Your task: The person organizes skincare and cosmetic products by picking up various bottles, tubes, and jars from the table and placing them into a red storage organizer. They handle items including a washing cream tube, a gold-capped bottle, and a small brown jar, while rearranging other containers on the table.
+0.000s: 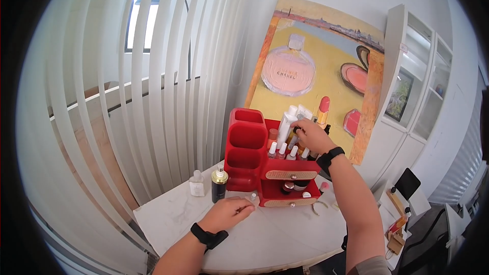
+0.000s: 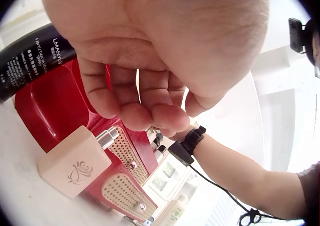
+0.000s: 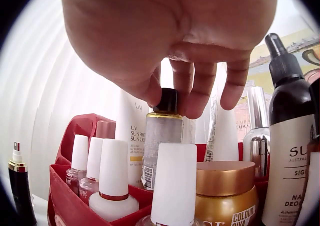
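Item 1: black-capped bottle (image 3: 164, 138), upright among crowded containers in the upper bay of the red organizer (image 1: 246, 136); its base is hidden. The right hand (image 3: 170, 35) pinches the cap between thumb and finger, the other fingers hanging apart.

Item 2: neighbours, clocked from the bottle in the right wrist view. At 9 o'clock, sun cream tube (image 3: 129, 141); at 6, white-capped bottle (image 3: 174, 186), close in front; at 4, gold-lidded jar (image 3: 225, 186); at 3, farther out, dark spray bottle (image 3: 291, 136).

Item 3: left hand (image 1: 226, 215), at 7 o'clock from the bottle in the head view, fingers loosely bent and holding nothing. Near its fingertips, square bottle (image 2: 75, 162) with a silvery nozzle; at 8 o'clock, gold-collared bottle (image 1: 219, 186), standing on the white table (image 1: 265, 234).

Hazards, as judged: a loose cap could part from the bottle, since the grip sits on the cap alone (a poor handle, at best). A slanted pull or push could catch the tube or tip the white-capped bottle, because the spacing is tight. A careless sweep of the left fingers could topple the square bottle.
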